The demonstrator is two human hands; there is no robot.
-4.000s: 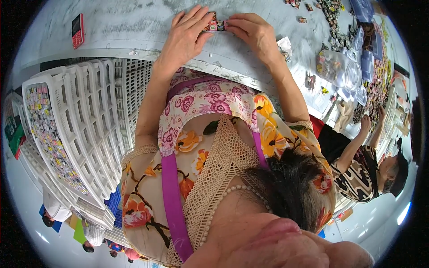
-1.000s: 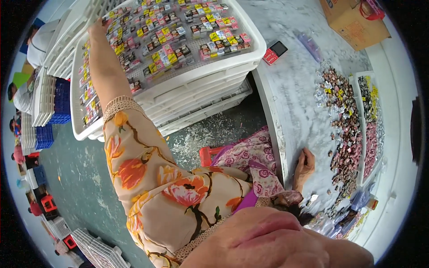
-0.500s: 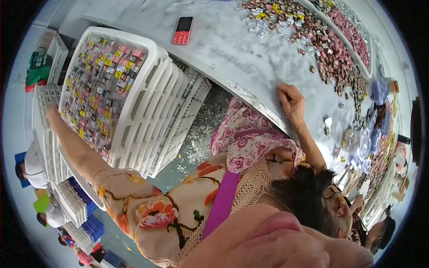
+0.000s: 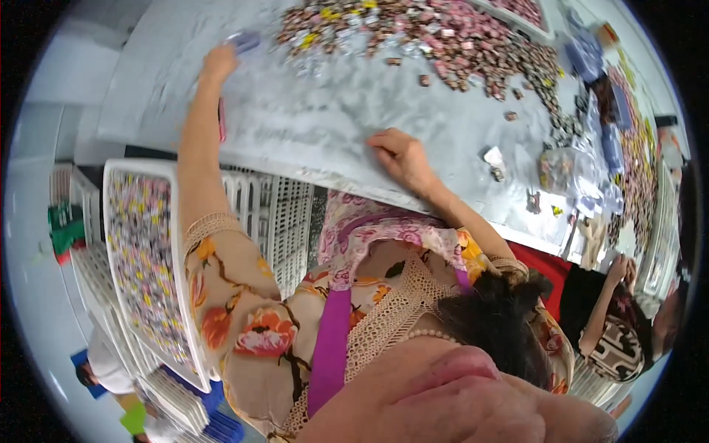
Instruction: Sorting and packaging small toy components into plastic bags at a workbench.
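Observation:
My left arm reaches across the far left of the marbled table (image 4: 295,118). My left hand (image 4: 220,65) closes on the near end of a bluish see-through plastic piece (image 4: 246,41); blur hides its exact kind. Beside that forearm shows the red edge of a mobile phone (image 4: 221,122), the rest of it covered by the arm. My right hand (image 4: 402,156) rests on the tabletop near its front edge, fingers loosely curled, with nothing visible in it. Beyond it spreads a heap of small wrapped pieces (image 4: 473,55), brown, pink, silver and yellow.
A white crate (image 4: 111,221) full of small wrapped pieces stands left of my arm, with slatted crates (image 4: 288,221) beside it. Clear plastic bags (image 4: 569,170) and bluish plastic pieces (image 4: 583,55) lie at the right. Another person (image 4: 613,317) works at the right end.
My left hand has left the crates at the far left and reached onto the table, to the bluish plastic piece. The view has turned. My right hand still rests on the table.

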